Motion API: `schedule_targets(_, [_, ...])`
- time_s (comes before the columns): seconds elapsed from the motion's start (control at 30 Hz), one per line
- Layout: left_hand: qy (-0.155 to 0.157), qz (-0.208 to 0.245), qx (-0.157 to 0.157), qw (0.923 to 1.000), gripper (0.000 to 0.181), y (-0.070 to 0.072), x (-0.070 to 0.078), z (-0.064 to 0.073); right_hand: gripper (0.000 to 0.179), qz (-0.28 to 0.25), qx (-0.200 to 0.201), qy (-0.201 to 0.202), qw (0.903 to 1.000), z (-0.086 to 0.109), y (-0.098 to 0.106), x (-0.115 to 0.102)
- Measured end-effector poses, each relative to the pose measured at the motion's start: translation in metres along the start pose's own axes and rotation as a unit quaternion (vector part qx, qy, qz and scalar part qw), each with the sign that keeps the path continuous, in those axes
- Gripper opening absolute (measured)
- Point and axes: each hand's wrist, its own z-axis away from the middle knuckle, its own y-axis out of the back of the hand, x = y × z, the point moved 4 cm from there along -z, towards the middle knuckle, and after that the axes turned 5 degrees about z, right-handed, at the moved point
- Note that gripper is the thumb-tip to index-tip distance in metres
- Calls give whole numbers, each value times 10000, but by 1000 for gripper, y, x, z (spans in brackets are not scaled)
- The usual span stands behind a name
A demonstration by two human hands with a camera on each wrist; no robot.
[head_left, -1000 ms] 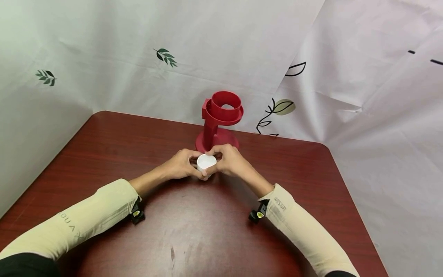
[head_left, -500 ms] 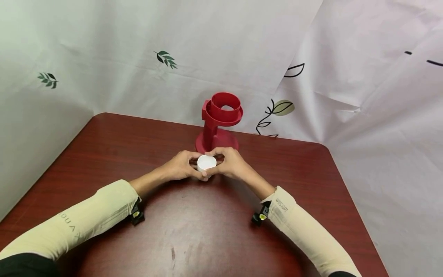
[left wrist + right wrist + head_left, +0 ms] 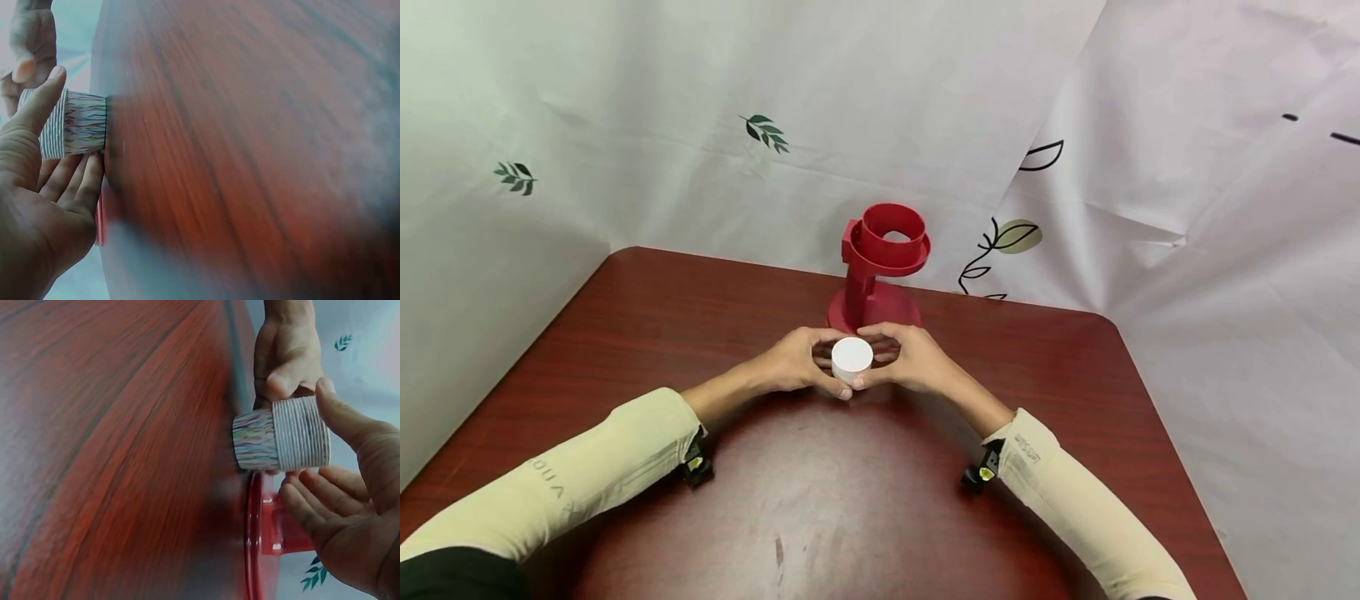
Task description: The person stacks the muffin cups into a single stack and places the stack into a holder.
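Note:
A stack of small nested paper cups point(image 3: 852, 357) stands upright near the middle of the table, its white round top showing in the head view. Both wrist views show the stacked rims as ridges, with a coloured streaky pattern on the lower cup. My left hand point(image 3: 790, 362) curves round its left side, thumb across the near side and fingers behind. From the right, my right hand point(image 3: 917, 362) cups the same stack, its thumb point(image 3: 340, 415) at the top rim and its fingers point(image 3: 312, 500) close along the side. Both thumbs nearly meet at the front.
Just behind the hands stands a red plastic stand point(image 3: 887, 257) with a ring on a post and a round base. The dark red wooden table point(image 3: 760, 508) ends at a white cloth backdrop point(image 3: 685, 150) with leaf prints. A small camera sits on each wrist.
My right hand has shifted slightly right, and its fingers have come off the top of the cups, so the full round top shows. The left hand stays about in place.

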Motion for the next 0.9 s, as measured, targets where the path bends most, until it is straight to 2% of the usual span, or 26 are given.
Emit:
schedule_targets(0.3, [-320,737,143,9967,69,9,3,8,68,-205,-73,12,9998,2,-6,12])
schedule_targets(0.63, [-378,636,534,9958,62,7,4,13,60,-607,223,87,9979,3,-10,12])
schedule_targets(0.77, [-482,737,563,9945,62,5,6,14,60,-670,256,82,9974,5,-8,10])
schedule_targets(0.9, [-536,773,578,9939,62,5,14,14,60,-648,289,74,9975,7,-1,5])
